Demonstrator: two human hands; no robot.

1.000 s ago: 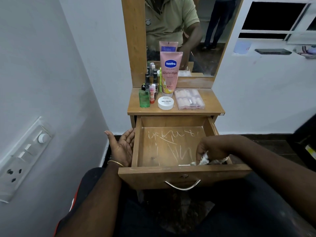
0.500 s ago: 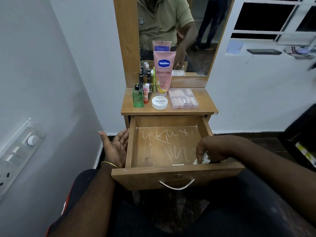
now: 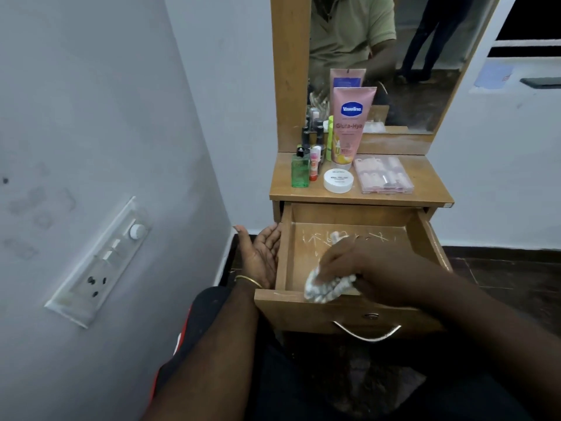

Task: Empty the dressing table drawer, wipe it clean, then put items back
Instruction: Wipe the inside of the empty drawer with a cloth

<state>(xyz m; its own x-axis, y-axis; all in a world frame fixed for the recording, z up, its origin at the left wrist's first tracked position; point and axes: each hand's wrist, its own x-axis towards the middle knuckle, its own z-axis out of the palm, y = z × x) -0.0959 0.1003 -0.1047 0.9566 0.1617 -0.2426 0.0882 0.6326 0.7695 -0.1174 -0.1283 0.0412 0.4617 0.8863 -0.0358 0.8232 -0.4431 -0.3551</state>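
Head view: right hand (image 3: 352,262) grips cloth (image 3: 328,287) in drawer (image 3: 425,238); left hand (image 3: 261,256) open against its side

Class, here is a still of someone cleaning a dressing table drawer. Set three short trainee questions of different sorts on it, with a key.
1. True or false: the drawer still holds bottles.
2. Which hand grips the cloth? A) left hand B) right hand
3. Fill in: the white jar stands between the green bottle and the clear ____.

Key: 1 false; 2 B; 3 case.
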